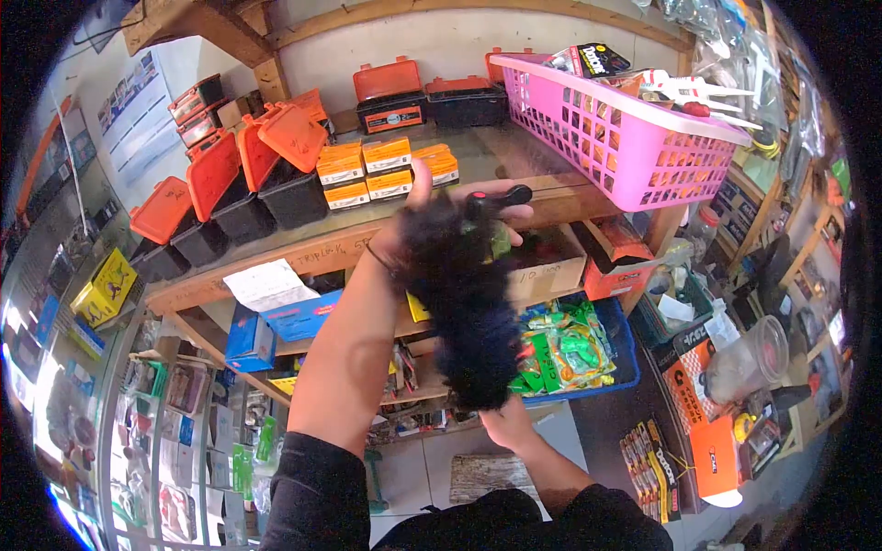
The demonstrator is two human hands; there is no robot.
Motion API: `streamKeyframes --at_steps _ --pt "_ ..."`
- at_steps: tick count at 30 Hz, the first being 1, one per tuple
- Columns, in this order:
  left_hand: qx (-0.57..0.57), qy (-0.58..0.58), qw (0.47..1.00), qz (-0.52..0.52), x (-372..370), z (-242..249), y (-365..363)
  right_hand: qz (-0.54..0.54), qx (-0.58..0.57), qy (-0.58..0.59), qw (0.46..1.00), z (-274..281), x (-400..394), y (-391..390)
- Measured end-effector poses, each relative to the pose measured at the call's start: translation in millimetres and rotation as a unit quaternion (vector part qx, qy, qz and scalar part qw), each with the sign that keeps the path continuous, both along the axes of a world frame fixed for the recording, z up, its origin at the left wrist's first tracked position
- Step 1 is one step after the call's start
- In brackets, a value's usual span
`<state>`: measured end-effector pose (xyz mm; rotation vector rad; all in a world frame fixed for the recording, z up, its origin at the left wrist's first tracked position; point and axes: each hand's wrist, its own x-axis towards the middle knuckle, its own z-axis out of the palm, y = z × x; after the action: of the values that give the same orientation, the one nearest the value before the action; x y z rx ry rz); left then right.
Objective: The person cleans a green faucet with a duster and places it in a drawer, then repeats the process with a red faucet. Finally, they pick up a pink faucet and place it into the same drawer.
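Observation:
A black fluffy duster point(469, 321) stands upright before me and covers much of my left palm. My left hand point(404, 230) reaches up over the shelf edge with thumb raised and fingers curved round a small black thing with a red spot point(501, 196); its rest is hidden by the duster. A greenish clear piece point(500, 241) shows just below it. At the duster's lower end, my right hand point(505, 424) is closed on it, its fingers mostly hidden. Small orange-and-white boxes point(388, 154) stand on the shelf behind my left thumb.
Black cases with orange lids point(390, 96) line the wooden shelf point(220, 285). A pink basket point(634, 147) juts over its right end. Below are a blue bin of green packets point(634, 354) and blue boxes point(250, 338). A glass cabinet point(119, 404) stands left; cartons and a clear jar point(753, 358) sit right.

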<state>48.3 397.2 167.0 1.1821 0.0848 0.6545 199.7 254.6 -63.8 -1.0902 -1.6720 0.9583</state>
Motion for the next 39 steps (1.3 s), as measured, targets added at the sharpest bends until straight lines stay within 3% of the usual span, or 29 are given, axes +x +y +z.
streamKeyframes --at_steps 1,2,3,4,5,7,8,11,14,16,18,20,21,22,24,25,26,28,30,32,33,34,35,37,38,39 --pt "0.027 0.024 0.998 0.050 1.6 -0.1 -4.2 -0.011 0.078 0.037 0.996 1.3 -0.4 1.7" --pt "0.027 0.024 0.998 0.050 2.0 -0.2 -3.3 -0.011 0.079 0.037 0.996 4.3 1.3 1.1" --pt "0.014 0.026 0.997 0.075 1.9 -0.3 -0.7 -0.010 -0.110 0.045 0.993 9.0 3.8 -0.2" --pt "-0.001 0.029 0.995 0.100 1.5 -1.2 2.5 -0.009 -0.295 0.051 0.954 11.6 5.1 -0.7" --pt "0.039 0.038 0.992 0.111 1.2 -2.2 5.9 -0.009 -0.295 0.052 0.954 8.5 3.9 -0.4" --pt "0.038 0.032 0.997 0.061 -0.2 0.7 2.0 0.007 -0.089 0.039 0.995 4.1 -1.4 -2.3" --pt "0.037 0.026 0.999 0.010 0.6 4.3 -4.5 0.007 -0.091 0.039 0.995 8.3 -1.9 -4.7" --pt "0.036 0.046 0.994 0.096 1.4 4.0 -5.4 -0.037 -0.059 0.089 0.994 18.8 -4.2 -5.8" --pt "0.047 0.069 0.984 0.158 0.0 3.8 -1.6 -0.038 -0.116 0.180 0.976 7.2 -4.5 0.4" --pt "0.072 0.029 0.995 0.057 0.3 3.0 -10.2 -0.004 0.028 -0.053 0.998 7.4 1.6 0.4" --pt "0.073 0.018 0.997 0.035 -3.0 0.7 -1.1 -0.009 -0.006 -0.035 0.999 18.0 1.7 -3.2" --pt "-0.098 -0.078 0.991 -0.052 -10.1 -0.4 6.2 -0.030 -0.233 0.082 0.969 12.4 1.2 -1.8" --pt "0.050 0.057 0.989 0.130 -7.9 -4.2 8.2 -0.035 -0.229 0.128 0.964 13.4 -2.0 -2.1" --pt "0.051 0.056 0.989 0.128 -4.2 0.2 1.9 -0.038 -0.228 0.128 0.965 9.7 -0.4 -1.8" --pt "0.025 0.009 0.999 0.019 1.9 7.8 -13.4 -0.033 -0.017 -0.013 0.999 -6.5 4.1 -1.5" --pt "0.014 0.020 0.998 0.051 1.3 7.5 -19.2 -0.042 0.003 -0.020 0.999 -7.7 7.2 -0.9" --pt "0.016 0.018 0.999 0.048 -0.6 4.2 -12.8 -0.044 0.005 -0.021 0.999 -6.6 11.3 -1.2" --pt "0.024 0.053 0.989 0.134 -1.3 3.2 -0.8 -0.035 -0.219 0.021 0.975 2.2 17.7 -2.6" --pt "0.075 0.073 0.981 0.164 2.3 8.5 -8.9 -0.020 -0.147 0.072 0.986 13.4 9.6 -4.5" --pt "0.027 0.025 0.998 0.059 5.2 9.7 -14.3 -0.004 -0.080 0.127 0.989 17.1 7.7 -5.8" --pt "0.063 0.050 0.989 0.125 6.5 7.2 -22.3 -0.036 -0.055 0.058 0.996 17.8 12.7 -5.3" --pt "0.067 0.049 0.989 0.125 5.2 9.7 -21.1 -0.068 -0.027 -0.012 0.997 19.3 15.4 -3.1" --pt "0.060 0.073 0.983 0.156 2.4 10.9 -18.7 -0.068 -0.024 -0.012 0.997 16.2 14.4 -0.7" --pt "0.102 0.082 0.979 0.159 -0.9 11.0 -10.2 -0.041 -0.162 0.185 0.968 11.7 12.3 6.0" --pt "0.106 0.080 0.978 0.159 0.0 9.6 -6.7 -0.042 -0.158 0.183 0.969 15.4 13.7 6.4" --pt "0.049 0.036 0.994 0.090 2.3 6.6 -4.5 -0.037 -0.113 0.061 0.991 20.6 15.3 3.6"
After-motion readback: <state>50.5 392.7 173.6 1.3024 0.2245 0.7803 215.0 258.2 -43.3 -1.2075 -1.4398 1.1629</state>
